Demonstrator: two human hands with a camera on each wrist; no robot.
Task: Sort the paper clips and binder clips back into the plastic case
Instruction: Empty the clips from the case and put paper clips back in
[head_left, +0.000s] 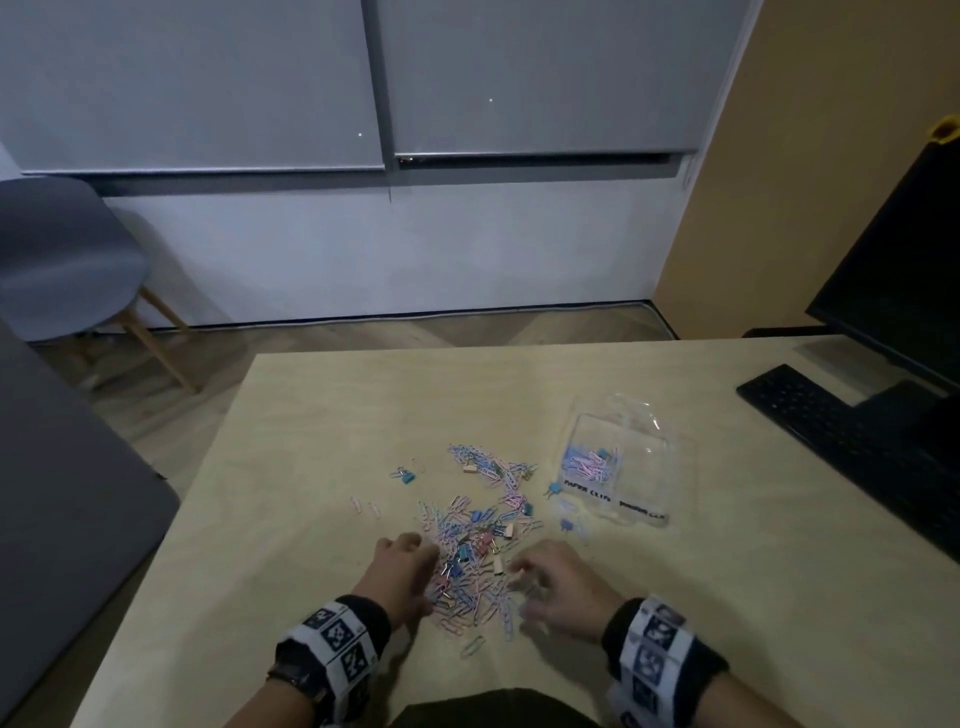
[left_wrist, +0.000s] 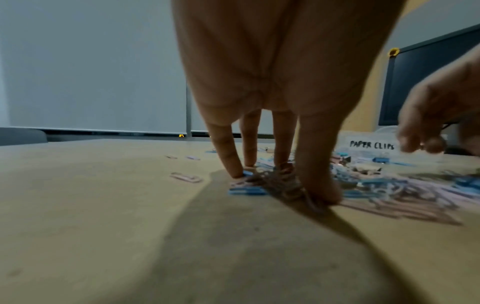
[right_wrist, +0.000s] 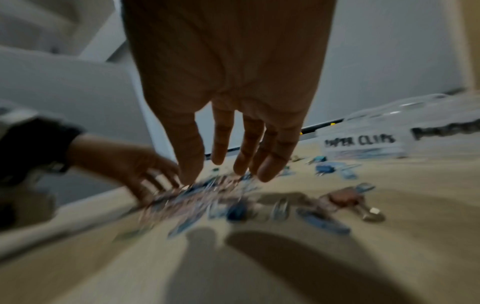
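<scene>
1. The mixed pile of paper clips (head_left: 467, 561) and binder clips (head_left: 485, 543) sits lower centre of the head view on the surface (head_left: 311, 441). The plastic case (head_left: 618, 467) is to its right, lid open, with some clips already in its left compartment.
2. Left hand (head_left: 402, 569): fingers (left_wrist: 228, 156) straight, tips pressed down on the pile's left edge, holding nothing.
3. Right hand (head_left: 558, 587) hovers over the pile's right edge, fingers spread and loose. It's blurry, so I think it's empty.
4. Handling: the clips are light, slick wire and they tangle. Probably easier to rake them together and scoop. The binder clips look stiff and chunkier, so pinch those by the body.
</scene>
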